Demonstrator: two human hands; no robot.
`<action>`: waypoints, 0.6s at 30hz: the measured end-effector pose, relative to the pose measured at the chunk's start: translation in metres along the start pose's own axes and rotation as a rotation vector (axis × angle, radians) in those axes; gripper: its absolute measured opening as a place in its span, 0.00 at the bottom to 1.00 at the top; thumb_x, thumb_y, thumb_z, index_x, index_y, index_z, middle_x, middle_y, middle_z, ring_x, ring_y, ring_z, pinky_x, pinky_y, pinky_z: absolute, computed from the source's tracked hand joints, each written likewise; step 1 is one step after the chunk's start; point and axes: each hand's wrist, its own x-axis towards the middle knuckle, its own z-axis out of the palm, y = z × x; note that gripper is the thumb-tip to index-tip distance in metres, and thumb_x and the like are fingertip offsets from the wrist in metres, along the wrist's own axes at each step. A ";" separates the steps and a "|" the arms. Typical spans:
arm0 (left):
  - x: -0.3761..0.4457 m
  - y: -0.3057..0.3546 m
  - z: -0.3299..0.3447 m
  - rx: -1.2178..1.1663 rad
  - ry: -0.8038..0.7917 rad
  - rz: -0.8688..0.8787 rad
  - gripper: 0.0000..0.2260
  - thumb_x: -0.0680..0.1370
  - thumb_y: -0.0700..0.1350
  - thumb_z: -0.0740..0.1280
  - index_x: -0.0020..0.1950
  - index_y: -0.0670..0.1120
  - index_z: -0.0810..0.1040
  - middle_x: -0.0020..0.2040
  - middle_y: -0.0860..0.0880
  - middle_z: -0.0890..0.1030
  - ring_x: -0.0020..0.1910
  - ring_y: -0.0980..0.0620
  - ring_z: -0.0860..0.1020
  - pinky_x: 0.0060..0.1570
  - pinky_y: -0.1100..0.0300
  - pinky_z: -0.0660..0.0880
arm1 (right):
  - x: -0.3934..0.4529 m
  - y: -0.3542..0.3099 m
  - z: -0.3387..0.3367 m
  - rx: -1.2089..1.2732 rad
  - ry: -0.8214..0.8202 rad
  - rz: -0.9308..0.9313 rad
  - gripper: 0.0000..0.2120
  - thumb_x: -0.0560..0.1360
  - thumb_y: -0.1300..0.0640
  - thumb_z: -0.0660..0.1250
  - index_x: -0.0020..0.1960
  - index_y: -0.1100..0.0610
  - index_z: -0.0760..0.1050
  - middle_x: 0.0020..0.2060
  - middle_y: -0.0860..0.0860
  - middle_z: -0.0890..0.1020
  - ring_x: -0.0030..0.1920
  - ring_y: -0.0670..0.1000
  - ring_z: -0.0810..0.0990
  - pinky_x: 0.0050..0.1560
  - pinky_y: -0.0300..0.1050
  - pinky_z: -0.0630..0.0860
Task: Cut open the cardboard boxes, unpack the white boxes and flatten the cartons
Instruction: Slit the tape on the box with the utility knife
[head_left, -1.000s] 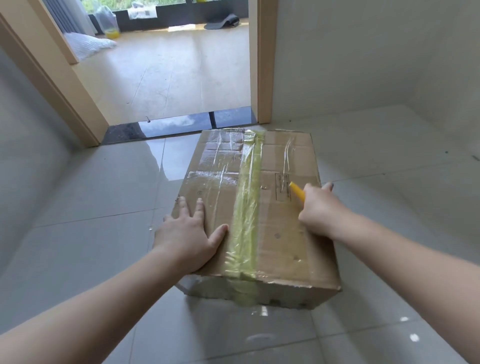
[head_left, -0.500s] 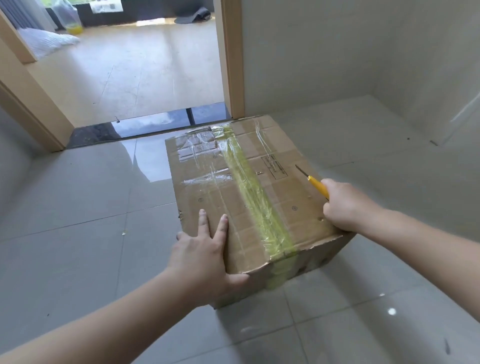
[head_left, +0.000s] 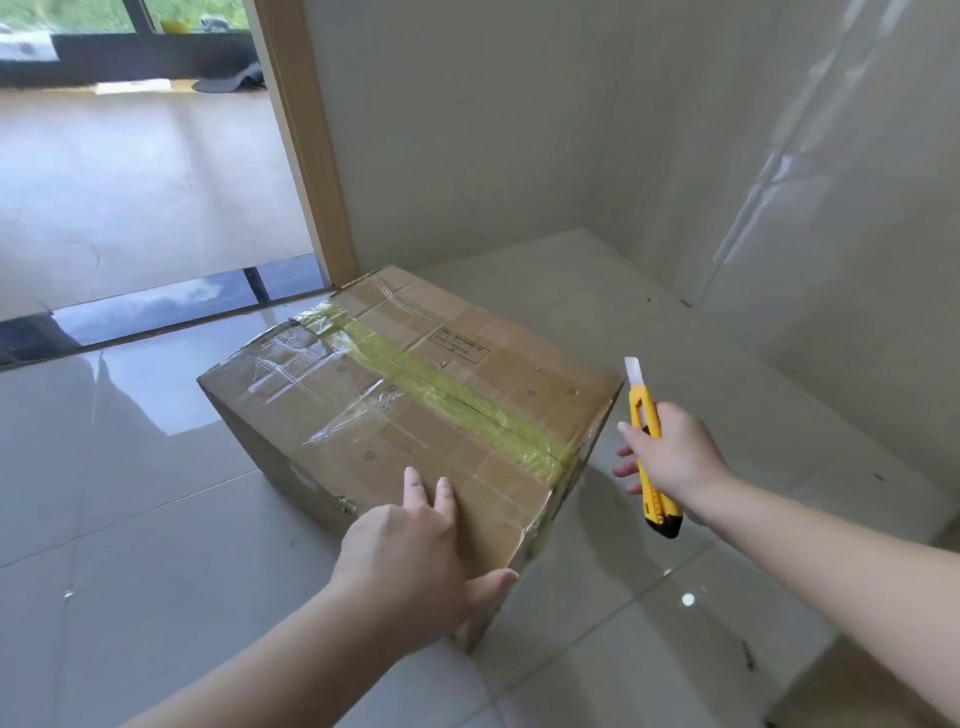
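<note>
A closed cardboard box (head_left: 363, 410) lies on the tiled floor, sealed along its top seam with yellowish tape (head_left: 457, 400) and clear tape. My left hand (head_left: 410, 561) rests flat on the near corner of the lid, thumb over the corner edge. My right hand (head_left: 675, 457) grips a yellow utility knife (head_left: 647, 415) just right of the box, apart from it, with the blade extended and pointing up.
A wooden door frame (head_left: 306, 140) stands behind the box, with a dark threshold (head_left: 156, 312) leading to another room. Grey walls close the corner at the right. Another piece of cardboard (head_left: 862, 686) shows at the bottom right.
The box has turned clockwise, its near end swinging right. My left hand stayed on the near corner. My right hand lifted the knife off the lid and now holds it beside the box.
</note>
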 end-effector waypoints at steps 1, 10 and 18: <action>0.000 0.002 -0.001 -0.004 -0.008 0.013 0.50 0.68 0.78 0.50 0.78 0.47 0.45 0.78 0.41 0.48 0.56 0.43 0.78 0.46 0.56 0.72 | -0.001 0.001 0.000 0.094 -0.002 0.051 0.07 0.79 0.59 0.61 0.49 0.64 0.69 0.41 0.61 0.79 0.35 0.58 0.82 0.31 0.50 0.80; 0.015 -0.003 -0.016 0.103 -0.088 0.120 0.60 0.58 0.80 0.60 0.78 0.50 0.40 0.79 0.45 0.45 0.61 0.45 0.76 0.56 0.56 0.74 | -0.006 0.019 -0.004 0.455 -0.058 0.239 0.06 0.80 0.64 0.59 0.53 0.64 0.73 0.40 0.59 0.80 0.36 0.56 0.80 0.38 0.49 0.78; 0.021 -0.015 -0.012 0.083 0.211 0.247 0.44 0.62 0.81 0.51 0.65 0.55 0.75 0.60 0.54 0.78 0.52 0.50 0.78 0.45 0.56 0.73 | -0.013 0.020 -0.007 0.465 -0.153 0.175 0.07 0.81 0.62 0.59 0.57 0.60 0.73 0.44 0.57 0.79 0.37 0.53 0.80 0.38 0.48 0.79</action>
